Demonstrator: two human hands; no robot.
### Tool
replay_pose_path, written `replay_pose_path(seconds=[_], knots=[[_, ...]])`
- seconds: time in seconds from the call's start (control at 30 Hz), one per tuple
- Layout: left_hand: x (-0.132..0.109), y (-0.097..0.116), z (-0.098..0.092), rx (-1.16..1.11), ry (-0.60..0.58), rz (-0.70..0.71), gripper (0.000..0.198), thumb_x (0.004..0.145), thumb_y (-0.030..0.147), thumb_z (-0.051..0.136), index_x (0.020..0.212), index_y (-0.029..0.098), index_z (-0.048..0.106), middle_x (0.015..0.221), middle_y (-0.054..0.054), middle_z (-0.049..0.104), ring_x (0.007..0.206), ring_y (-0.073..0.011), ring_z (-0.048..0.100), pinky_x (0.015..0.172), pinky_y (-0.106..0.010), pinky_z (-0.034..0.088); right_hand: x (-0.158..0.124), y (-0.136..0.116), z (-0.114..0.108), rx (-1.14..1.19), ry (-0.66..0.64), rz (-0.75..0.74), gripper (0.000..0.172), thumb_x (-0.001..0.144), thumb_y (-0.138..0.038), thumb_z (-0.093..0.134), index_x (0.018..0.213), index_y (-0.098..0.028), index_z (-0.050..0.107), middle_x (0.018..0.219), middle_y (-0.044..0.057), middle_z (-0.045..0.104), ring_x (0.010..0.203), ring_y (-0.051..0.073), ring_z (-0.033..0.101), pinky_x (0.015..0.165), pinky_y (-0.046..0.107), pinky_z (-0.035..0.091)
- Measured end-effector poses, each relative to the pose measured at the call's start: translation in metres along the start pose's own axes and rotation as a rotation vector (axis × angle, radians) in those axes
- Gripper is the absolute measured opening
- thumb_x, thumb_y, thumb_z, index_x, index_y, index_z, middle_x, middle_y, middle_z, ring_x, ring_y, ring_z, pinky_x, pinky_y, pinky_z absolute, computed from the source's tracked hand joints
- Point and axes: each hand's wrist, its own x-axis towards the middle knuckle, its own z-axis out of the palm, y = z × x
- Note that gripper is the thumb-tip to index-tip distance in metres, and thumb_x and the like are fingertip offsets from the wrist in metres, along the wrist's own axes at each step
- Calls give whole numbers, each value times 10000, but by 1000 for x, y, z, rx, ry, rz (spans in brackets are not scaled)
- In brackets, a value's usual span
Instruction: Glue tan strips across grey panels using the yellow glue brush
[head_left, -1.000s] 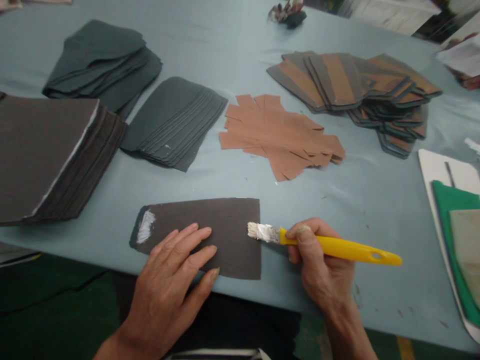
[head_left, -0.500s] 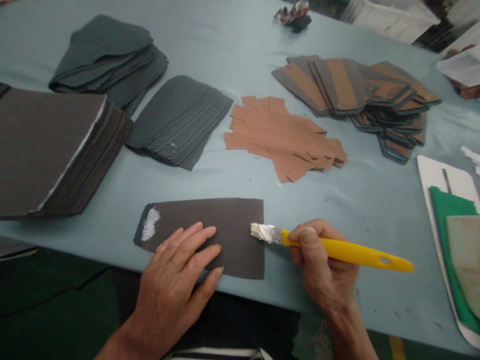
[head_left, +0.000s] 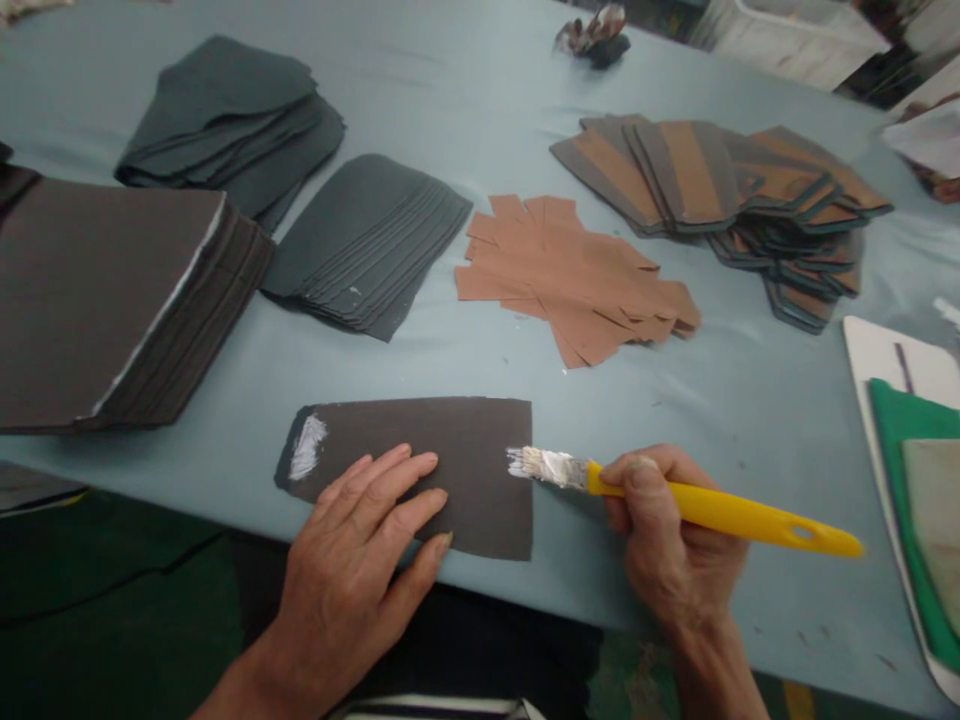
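Laid lengthwise along the near edge of the tabletop (head_left: pixel 465 60), a dark brown panel (head_left: pixel 484 510). Pressed down with the flat left hand (head_left: pixel 367 545), fingers slightly spread, thumb at the side facing the near edge. Pinching the yellow handle of a brush (head_left: pixel 757 515) between thumb and fingers of the right hand (head_left: pixel 679 535). Touching the panel's right end with white-coated bristles, beside a short streaky smear. Marked with a larger white patch at the left end.

Farther left along the near edge, a thick stack of brown panels (head_left: pixel 97 290). Behind, away from that edge, two fanned piles of dark green-grey pieces (head_left: pixel 367 220). Midway between near and far edges, overlapping reddish-brown strips (head_left: pixel 570 270). Right of these, toward the far edge, a heap of grey, tan-striped pieces (head_left: pixel 686 170). Close to the far edge, a crumpled bundle (head_left: pixel 592 40). Rightmost, reaching the near edge, a white board (head_left: pixel 874 350) under a green sheet (head_left: pixel 885 420).
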Motion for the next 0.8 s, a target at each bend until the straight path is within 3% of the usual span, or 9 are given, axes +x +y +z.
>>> replay_pose_path(seconds=[0.23, 0.43, 0.8], knots=[[1, 1, 0, 10, 7, 6, 153, 1026, 160, 618, 1168, 191, 663, 1315, -127, 737, 1330, -273, 637, 1178, -453, 433, 1, 0, 2, 9, -75, -6, 386, 1055, -472, 634, 779, -205, 677, 538, -48, 541, 442, 104, 468, 433, 223, 368], [1, 2, 0, 10, 14, -2, 150, 1024, 158, 625, 1165, 194, 661, 1314, -125, 739, 1340, -269, 631, 1183, -451, 427, 6, -13, -2, 118, 100, -51, 379, 1049, -436, 651, 749, -208, 683, 519, -49, 522, 421, 91, 447, 426, 212, 346], [0, 0, 1, 5, 13, 7, 154, 1014, 158, 636, 1162, 183, 672, 1323, -129, 735, 1333, -273, 631, 1189, -439, 419, 9, -14, 7, 189, 144, -11, 382, 1029, -451, 669, 738, -203, 670, 484, -62, 511, 389, 76, 442, 399, 187, 350]])
